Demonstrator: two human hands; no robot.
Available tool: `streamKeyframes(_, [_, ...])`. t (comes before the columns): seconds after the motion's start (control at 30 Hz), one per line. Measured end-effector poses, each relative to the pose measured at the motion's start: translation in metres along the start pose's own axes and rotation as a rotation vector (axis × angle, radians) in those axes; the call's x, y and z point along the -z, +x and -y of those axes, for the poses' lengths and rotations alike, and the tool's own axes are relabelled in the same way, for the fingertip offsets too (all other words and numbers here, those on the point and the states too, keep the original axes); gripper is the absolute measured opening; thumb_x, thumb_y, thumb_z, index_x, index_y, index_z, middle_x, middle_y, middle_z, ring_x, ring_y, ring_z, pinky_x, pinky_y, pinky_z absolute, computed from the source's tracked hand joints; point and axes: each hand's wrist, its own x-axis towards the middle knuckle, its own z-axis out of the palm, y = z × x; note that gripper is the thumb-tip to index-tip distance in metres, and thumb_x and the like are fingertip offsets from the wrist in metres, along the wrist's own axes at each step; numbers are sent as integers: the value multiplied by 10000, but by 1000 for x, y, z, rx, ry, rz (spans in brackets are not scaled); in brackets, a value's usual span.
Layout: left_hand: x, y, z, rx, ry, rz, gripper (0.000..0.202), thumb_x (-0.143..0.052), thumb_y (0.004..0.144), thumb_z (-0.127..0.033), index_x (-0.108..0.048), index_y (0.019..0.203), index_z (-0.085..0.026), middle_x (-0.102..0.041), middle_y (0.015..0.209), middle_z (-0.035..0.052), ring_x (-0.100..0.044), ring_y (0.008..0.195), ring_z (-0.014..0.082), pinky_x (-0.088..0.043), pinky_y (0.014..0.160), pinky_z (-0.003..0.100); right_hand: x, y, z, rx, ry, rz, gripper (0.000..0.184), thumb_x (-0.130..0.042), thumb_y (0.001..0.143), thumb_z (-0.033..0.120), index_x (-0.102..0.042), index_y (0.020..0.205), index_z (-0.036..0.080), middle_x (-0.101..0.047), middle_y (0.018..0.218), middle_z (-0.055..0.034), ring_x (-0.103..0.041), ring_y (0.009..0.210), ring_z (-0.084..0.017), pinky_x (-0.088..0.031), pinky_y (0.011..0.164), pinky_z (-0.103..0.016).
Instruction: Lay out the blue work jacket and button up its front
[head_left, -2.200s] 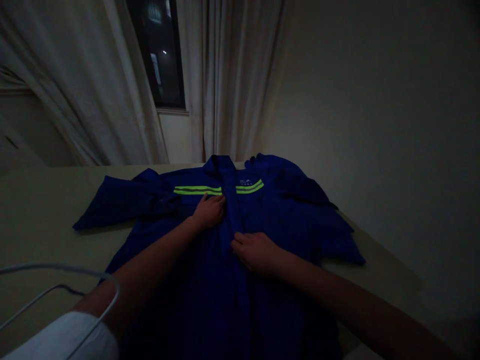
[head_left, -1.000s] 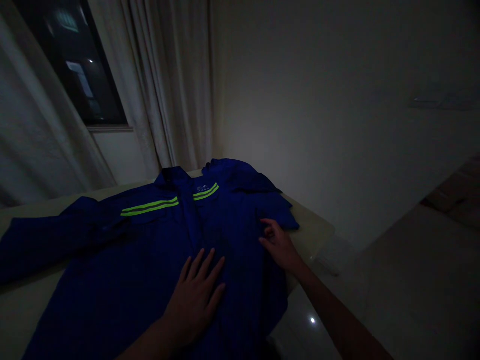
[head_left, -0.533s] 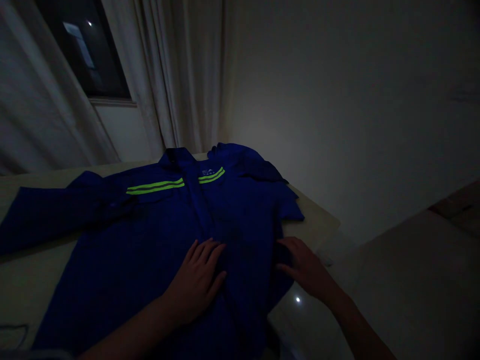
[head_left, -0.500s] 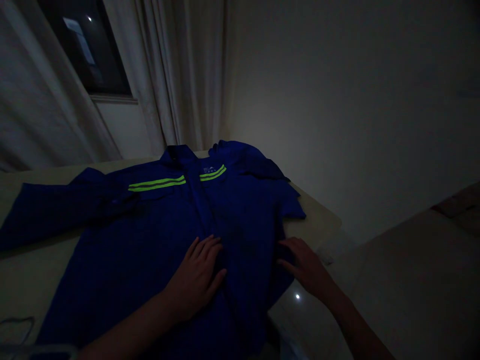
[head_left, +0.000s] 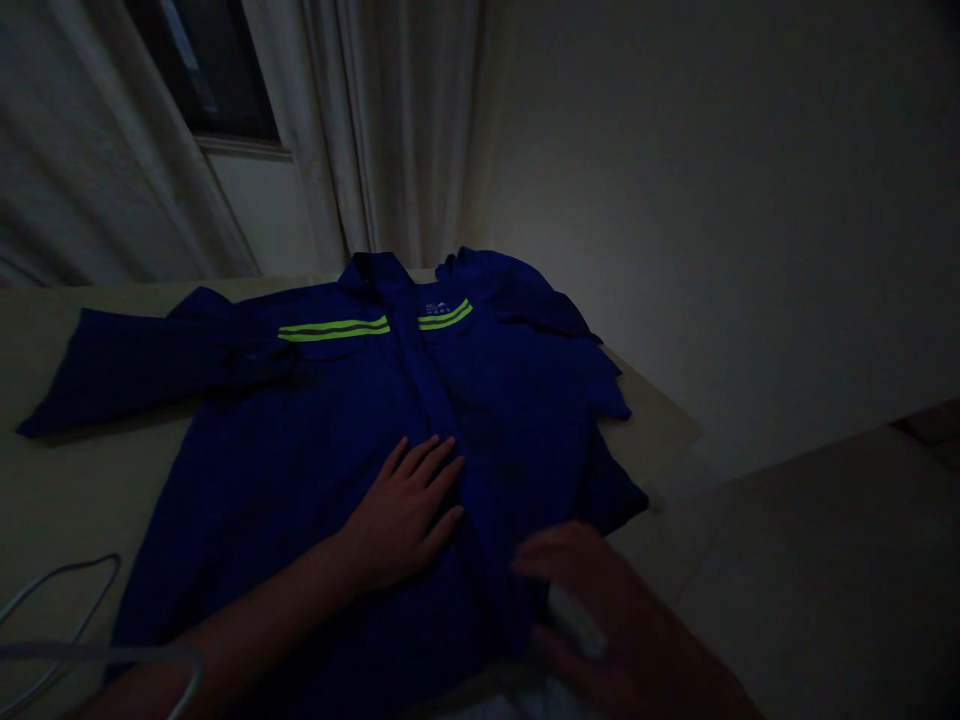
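A dark blue work jacket (head_left: 315, 440) with two neon yellow-green chest stripes (head_left: 334, 329) lies spread front up on a pale table (head_left: 67, 490). Its left sleeve stretches out to the left. My left hand (head_left: 405, 510) lies flat on the jacket's middle, fingers stretched and slightly apart, beside the front placket. My right hand (head_left: 600, 620) is low at the jacket's lower right hem, blurred by motion. Its fingers look curled near a small pale shape, which I cannot make out.
White cable loops (head_left: 67, 620) lie on the table at the lower left. Pale curtains (head_left: 390, 130) and a dark window (head_left: 202, 70) stand behind the table. A bare wall (head_left: 712, 200) runs along the right, with floor (head_left: 825, 560) below it.
My right hand has slid from the jacket's right edge down toward the lower hem, closer to me. The left hand stays flat on the jacket. The view has tilted down and left.
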Motion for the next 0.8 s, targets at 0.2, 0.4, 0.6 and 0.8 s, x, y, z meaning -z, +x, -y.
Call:
streamKeyframes(0.2, [-2, 1, 4, -11, 6, 24, 649, -398, 1079, -577, -355, 1664, -299, -305, 1750, 70, -308, 1596, 323, -168, 1313, 632, -62, 4, 16, 184, -47, 23, 102, -723, 1006, 289, -689, 954, 208, -735, 944, -17, -621, 835, -159, -440, 773, -323])
streamKeyframes(0.4, [-3, 1, 8, -15, 19, -9, 637, -429, 1073, -568, -376, 1657, -321, -321, 1745, 55, -301, 1597, 336, -184, 1313, 633, -68, -6, 2, 330, -13, -99, 182, -547, 1095, 191, -696, 990, 184, -739, 877, -13, -627, 786, -141, -427, 710, -328])
streamKeyframes(0.6, [1, 2, 8, 12, 0, 31, 636, -425, 1063, -599, -394, 1647, -347, -300, 1752, 42, -254, 1611, 384, -201, 1289, 693, -92, -18, -8, 450, -10, -133, 229, -571, 1094, 252, -693, 904, 211, -717, 770, 9, -612, 678, -127, -432, 676, -327])
streamKeyframes(0.8, [8, 3, 4, 10, 11, 31, 643, -399, 1076, -595, -336, 1669, -354, -311, 1747, 40, -275, 1610, 352, -220, 1297, 651, -100, -18, -21, 457, 22, -175, 287, -523, 1113, 265, -659, 868, 205, -715, 776, 5, -608, 687, -121, -450, 718, -316])
